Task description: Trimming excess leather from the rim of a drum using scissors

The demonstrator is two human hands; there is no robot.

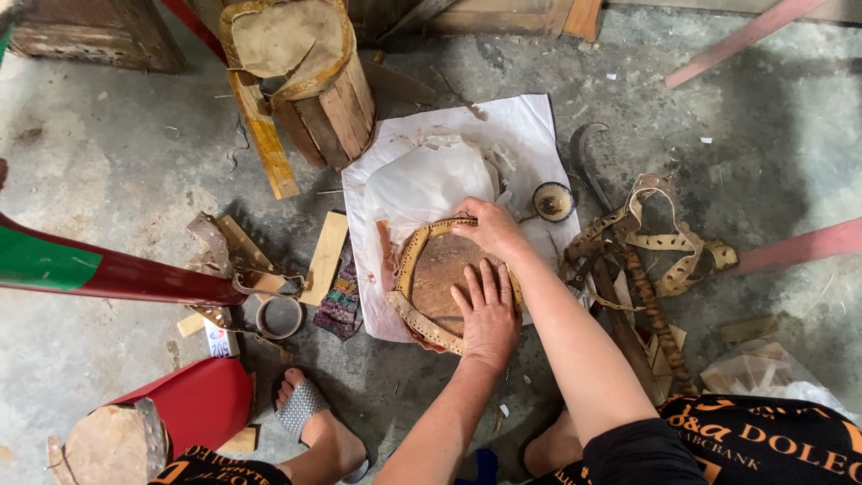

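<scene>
The left hand (488, 310) lies flat, fingers spread, on a brown disc (444, 274), pressing it down rather than gripping. The right hand (492, 227) curls over the far rim, fingers closed on the punched strip (415, 260) that rings the disc; what the fingertips pinch is hidden beneath the hand. The disc rests on a white sheet (530, 126) over the concrete floor, which seems to keep the work clean. Right of the hands lie loose strips (664, 238) and a small tin (553, 201); left of them, a tape roll (279, 316). The disc's near edge is covered by the left palm, so the strip's join cannot be made out.
</scene>
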